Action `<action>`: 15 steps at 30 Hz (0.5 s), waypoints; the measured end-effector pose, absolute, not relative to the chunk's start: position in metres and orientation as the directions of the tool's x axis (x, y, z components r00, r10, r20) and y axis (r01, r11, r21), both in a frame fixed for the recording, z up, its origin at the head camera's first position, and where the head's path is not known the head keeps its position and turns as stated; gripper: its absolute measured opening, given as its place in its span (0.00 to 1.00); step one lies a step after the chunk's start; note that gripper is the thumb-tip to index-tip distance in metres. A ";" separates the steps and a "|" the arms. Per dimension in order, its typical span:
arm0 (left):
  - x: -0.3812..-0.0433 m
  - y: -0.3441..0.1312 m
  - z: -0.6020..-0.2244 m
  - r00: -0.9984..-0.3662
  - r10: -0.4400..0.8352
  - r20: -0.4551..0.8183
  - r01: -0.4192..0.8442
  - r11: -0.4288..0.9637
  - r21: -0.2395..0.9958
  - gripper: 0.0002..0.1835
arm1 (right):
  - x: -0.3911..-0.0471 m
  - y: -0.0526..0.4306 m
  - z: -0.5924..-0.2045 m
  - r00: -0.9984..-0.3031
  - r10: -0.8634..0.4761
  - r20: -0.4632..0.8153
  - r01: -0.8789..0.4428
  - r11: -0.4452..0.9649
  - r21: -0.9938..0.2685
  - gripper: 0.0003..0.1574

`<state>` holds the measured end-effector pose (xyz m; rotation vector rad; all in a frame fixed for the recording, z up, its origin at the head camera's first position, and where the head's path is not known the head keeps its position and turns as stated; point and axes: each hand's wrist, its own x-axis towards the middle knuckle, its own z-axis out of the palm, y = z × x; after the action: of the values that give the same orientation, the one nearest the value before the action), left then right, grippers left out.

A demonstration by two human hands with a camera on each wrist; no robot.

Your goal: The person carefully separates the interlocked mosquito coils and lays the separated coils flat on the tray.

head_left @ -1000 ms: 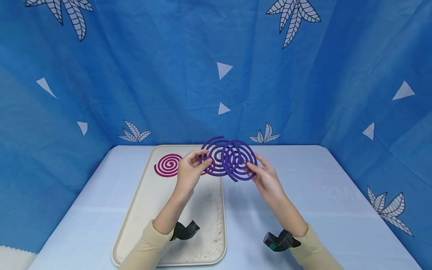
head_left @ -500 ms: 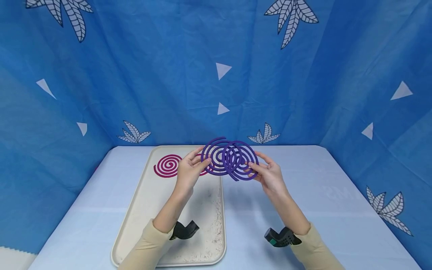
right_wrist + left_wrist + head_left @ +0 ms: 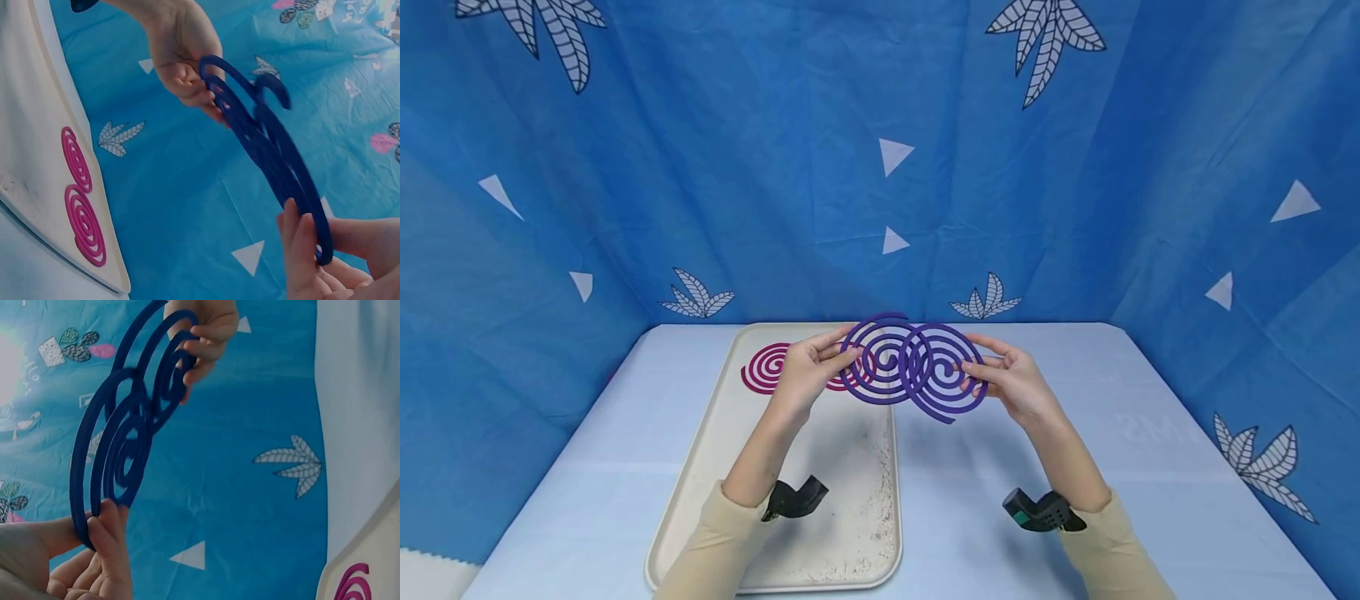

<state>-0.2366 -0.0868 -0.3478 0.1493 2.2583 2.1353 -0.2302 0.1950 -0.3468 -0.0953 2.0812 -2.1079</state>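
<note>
Two flat purple spirals, shaped like mosquito coils, are held up above the table, their inner edges overlapping. My left hand (image 3: 807, 372) pinches the outer side of the left purple coil (image 3: 880, 402) between thumb and fingers. On the other side, my right hand (image 3: 1017, 387) pinches the right purple coil (image 3: 957, 411), whose tail sticks out at the bottom. Both wrist views show the two coils nearly edge-on, still crossing each other in the middle. Two pink coils lie on the tray; in the head view my left hand partly hides them.
A cream tray (image 3: 898, 508) with brown specks near its front right corner lies left of centre. In the right wrist view the pink coils (image 3: 84, 225) rest side by side near its far edge. Blue patterned cloth (image 3: 820, 167) walls the table (image 3: 1045, 450) behind and beside.
Both hands have moved slightly apart and a little lower with the coils. The purple coils overlap less than before, and the right one's tail has swung right.
</note>
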 end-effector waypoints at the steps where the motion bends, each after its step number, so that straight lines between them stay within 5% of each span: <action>1: -0.237 -0.089 -0.347 -0.994 0.099 0.036 0.043 0.065 0.997 0.23 | -0.231 0.196 -0.347 -0.980 -0.181 -0.078 0.078 0.009 -0.997 0.37; 15: -0.248 -0.099 -0.355 -1.000 0.009 0.001 0.002 0.058 0.998 0.22 | -0.233 0.202 -0.351 -0.988 -0.088 -0.124 0.131 -0.079 -0.988 0.37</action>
<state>-0.2476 -0.0990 -0.3550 0.0112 2.2814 2.1524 -0.2333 0.2022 -0.3511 0.0480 2.0245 -2.2037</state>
